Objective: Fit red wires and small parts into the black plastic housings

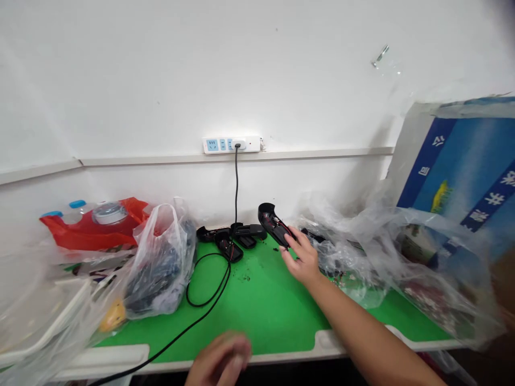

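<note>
My right hand (pixel 302 257) grips a black plastic housing (pixel 273 226) by its lower end, between thumb and fingers. The housing has a curved, cup-like top and thin red wires inside; it is tilted above the green tabletop (pixel 265 305). My left hand (pixel 223 356) is low at the table's front edge, smeared by motion. Its fingers look curled, but whether they hold anything cannot be made out. Near the wall, left of my right hand, lie several similar black housings (pixel 230 247), some with red wires showing. Dark crumbs are scattered on the green surface beside them.
A black cable (pixel 236 187) drops from the power strip (pixel 212 145), loops on the table and crosses its front edge. At left are a knotted clear bag (pixel 159 273), a red bag (pixel 92 233) and a white tray (pixel 52 316). Clear plastic bags (pixel 362 257) crowd the right, before a blue printed sack (pixel 466 171).
</note>
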{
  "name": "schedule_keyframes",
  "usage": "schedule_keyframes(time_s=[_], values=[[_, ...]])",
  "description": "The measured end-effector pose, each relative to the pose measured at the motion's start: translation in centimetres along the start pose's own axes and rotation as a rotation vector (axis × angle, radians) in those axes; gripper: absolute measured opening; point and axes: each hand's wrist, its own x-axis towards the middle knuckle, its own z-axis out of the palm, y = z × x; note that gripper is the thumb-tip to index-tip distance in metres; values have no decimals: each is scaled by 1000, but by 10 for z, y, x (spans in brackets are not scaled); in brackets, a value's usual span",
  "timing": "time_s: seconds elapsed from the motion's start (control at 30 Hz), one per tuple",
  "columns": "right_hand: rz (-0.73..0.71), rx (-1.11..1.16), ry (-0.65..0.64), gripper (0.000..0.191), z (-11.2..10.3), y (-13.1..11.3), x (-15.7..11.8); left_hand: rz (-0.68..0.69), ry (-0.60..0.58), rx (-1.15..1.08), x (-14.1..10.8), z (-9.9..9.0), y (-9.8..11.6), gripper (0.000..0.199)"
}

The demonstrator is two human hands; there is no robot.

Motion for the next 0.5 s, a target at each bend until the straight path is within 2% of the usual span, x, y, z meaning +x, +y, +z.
schedule_keyframes(time_s=[0.07,0.1,0.17,0.23,0.33,0.43,0.5], values=[[-12,36,-31,33,-2,-6,-2,-187,158,-307,59,35,15,32],[-24,64,-47,33,-3,-8,-2,-224,228,-454,89,50,21,36],[-62,138,-83,35,-4,-10,-3,-244,271,-724,144,72,28,40],[-85,199,-127,36,-3,-10,-4,-210,272,-842,184,83,26,39],[-46,214,-187,39,1,-8,-4,-157,299,-882,210,85,14,36],[73,203,-187,51,5,-5,-6,-129,372,-857,213,75,1,34],[212,250,-185,59,9,-4,-8,-114,394,-777,213,64,-4,33]])
